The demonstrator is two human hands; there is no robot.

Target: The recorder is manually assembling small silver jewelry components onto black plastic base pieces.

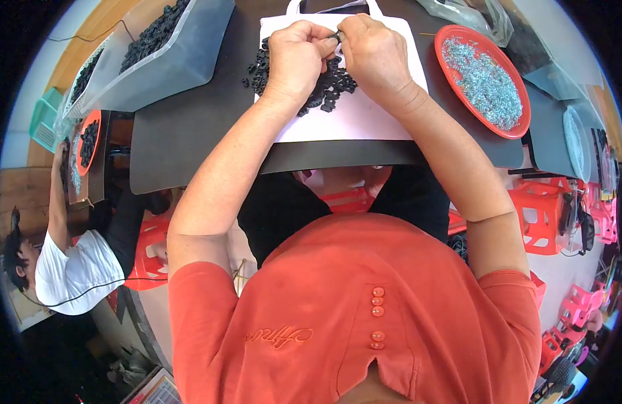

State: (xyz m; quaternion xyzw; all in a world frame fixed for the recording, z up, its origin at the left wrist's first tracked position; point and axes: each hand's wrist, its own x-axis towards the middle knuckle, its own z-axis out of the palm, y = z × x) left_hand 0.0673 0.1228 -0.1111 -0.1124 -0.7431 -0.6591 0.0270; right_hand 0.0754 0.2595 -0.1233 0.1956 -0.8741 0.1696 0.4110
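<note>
My left hand [299, 59] and my right hand [375, 54] meet over a white cloth bag [371, 124] laid flat on the dark table. Between their fingertips they pinch a small black part [338, 36], mostly covered by the fingers. Loose small black pieces [330, 87] lie in a heap on the bag, under and beside my left hand. To the right of my right hand sits a round red tray [447, 75] holding a spread of small shiny silvery pieces [489, 87].
A translucent plastic bin [183, 67] with many black pieces stands at the table's left. Clear plastic bags [472, 20] lie at the back right. Further left, a person in a white shirt [82, 269] works at another table near a red tray [89, 141]. Red stools [539, 215] stand right.
</note>
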